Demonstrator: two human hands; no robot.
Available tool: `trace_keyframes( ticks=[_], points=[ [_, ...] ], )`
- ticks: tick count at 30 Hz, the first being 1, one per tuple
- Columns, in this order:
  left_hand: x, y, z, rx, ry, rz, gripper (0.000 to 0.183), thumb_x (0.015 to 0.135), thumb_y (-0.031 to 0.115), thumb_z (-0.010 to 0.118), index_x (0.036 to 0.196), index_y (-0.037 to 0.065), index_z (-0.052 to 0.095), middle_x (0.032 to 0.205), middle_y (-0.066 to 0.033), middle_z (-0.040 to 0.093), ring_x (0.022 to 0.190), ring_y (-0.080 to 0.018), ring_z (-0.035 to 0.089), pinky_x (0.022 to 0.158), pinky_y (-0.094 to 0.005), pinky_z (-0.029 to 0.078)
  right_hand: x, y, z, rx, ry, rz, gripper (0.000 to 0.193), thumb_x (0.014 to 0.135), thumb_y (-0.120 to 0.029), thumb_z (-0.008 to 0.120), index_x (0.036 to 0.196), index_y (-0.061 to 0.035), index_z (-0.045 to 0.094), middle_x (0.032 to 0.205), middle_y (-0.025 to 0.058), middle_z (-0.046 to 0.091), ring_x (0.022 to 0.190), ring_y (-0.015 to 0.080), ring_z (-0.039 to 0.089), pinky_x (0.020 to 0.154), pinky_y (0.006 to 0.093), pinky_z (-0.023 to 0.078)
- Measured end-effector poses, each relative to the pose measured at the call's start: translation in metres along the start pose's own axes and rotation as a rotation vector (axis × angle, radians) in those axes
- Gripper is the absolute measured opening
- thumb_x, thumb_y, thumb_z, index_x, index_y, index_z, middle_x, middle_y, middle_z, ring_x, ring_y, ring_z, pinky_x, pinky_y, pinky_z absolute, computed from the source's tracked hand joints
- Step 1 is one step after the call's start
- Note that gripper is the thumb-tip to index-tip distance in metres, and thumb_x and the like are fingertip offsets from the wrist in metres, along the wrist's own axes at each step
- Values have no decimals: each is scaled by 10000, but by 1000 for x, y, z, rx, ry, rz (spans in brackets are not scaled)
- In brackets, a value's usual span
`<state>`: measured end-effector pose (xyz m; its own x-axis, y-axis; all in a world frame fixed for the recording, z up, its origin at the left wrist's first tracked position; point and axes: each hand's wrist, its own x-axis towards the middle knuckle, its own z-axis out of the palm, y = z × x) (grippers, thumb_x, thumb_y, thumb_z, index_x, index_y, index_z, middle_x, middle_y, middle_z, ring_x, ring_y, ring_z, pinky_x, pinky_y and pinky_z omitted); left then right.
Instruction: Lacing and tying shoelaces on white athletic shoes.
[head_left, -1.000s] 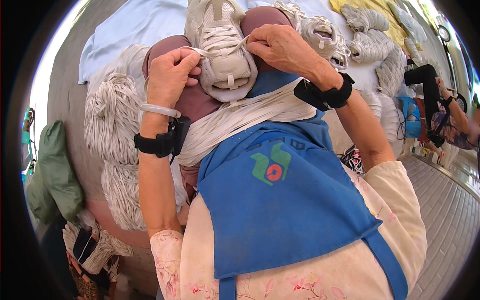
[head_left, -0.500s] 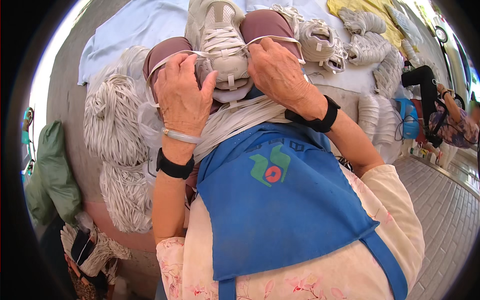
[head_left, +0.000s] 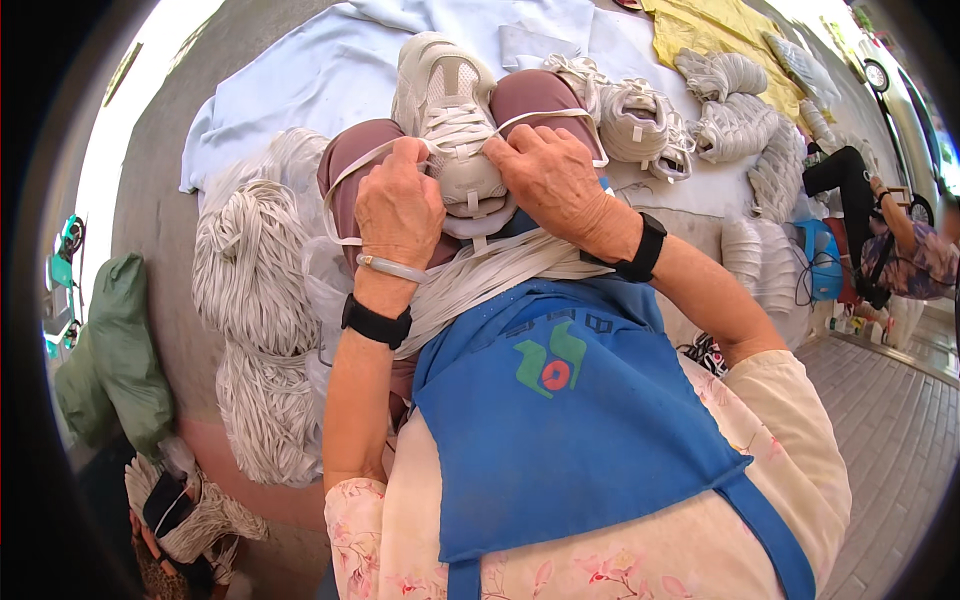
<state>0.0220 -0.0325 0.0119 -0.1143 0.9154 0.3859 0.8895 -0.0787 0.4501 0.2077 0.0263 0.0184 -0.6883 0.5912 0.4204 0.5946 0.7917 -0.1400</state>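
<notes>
An off-white lace-up sneaker point(head_left: 468, 183) rests between my knees, its toe pointing away and its opening toward me. My left hand point(head_left: 400, 205) is closed at the left side of the laces, with a flat pale shoelace point(head_left: 362, 165) running from its fingers over my left knee. On the right side, my right hand point(head_left: 560, 180) pinches the other lace end, which loops across my right knee. The fingertips are partly hidden on both hands. Below the shoe, a bundle of loose pale laces point(head_left: 510, 268) lies across my lap above a blue apron point(head_left: 580, 430).
Large hanks of pale laces point(head_left: 255, 260) hang at the left. More sneakers point(head_left: 634, 118) stand on a light cloth point(head_left: 300, 75), and stacked, wrapped pale shoe pieces point(head_left: 745, 125) lie at the right. Green sacks point(head_left: 130, 350) stand far left. Another person point(head_left: 905, 245) sits at the far right.
My left hand has curled in closer to the shoe, its thumb no longer stretched out. My right hand stays near the laces. The whole view has shifted slightly.
</notes>
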Motion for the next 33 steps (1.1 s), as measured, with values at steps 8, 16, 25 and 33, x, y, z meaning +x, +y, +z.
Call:
trace_keyframes(
  ticks=[8,16,25,33],
  points=[
    [7,-1,-1,276,10,270,113,786,76,602,897,86,622,849,-81,624,790,-268,607,727,-385,462,20,4,-7,-41,69,-215,82,685,-104,623,748,-51,627,795,77,519,795,239,498,748,358,401],
    [-7,15,-21,-367,85,17,132,783,-8,662,883,41,590,854,-89,590,769,-269,601,680,-357,491,6,-15,-31,1146,-206,323,96,901,-110,602,933,-20,608,836,50,549,738,159,531,670,283,447],
    [-32,74,-54,-933,-300,64,119,831,13,692,906,8,601,905,-67,639,804,-132,610,744,-261,501,9,-16,-4,760,-266,44,145,928,-172,501,940,-43,566,824,130,503,741,342,568,664,424,469],
    [-28,26,-37,-1498,-628,-864,428,980,379,530,1130,-22,557,989,-120,648,819,-178,641,758,-292,530,11,-36,-106,1665,-835,-182,239,994,-237,526,880,-28,554,739,49,561,602,183,522,556,295,421]
  ],
)
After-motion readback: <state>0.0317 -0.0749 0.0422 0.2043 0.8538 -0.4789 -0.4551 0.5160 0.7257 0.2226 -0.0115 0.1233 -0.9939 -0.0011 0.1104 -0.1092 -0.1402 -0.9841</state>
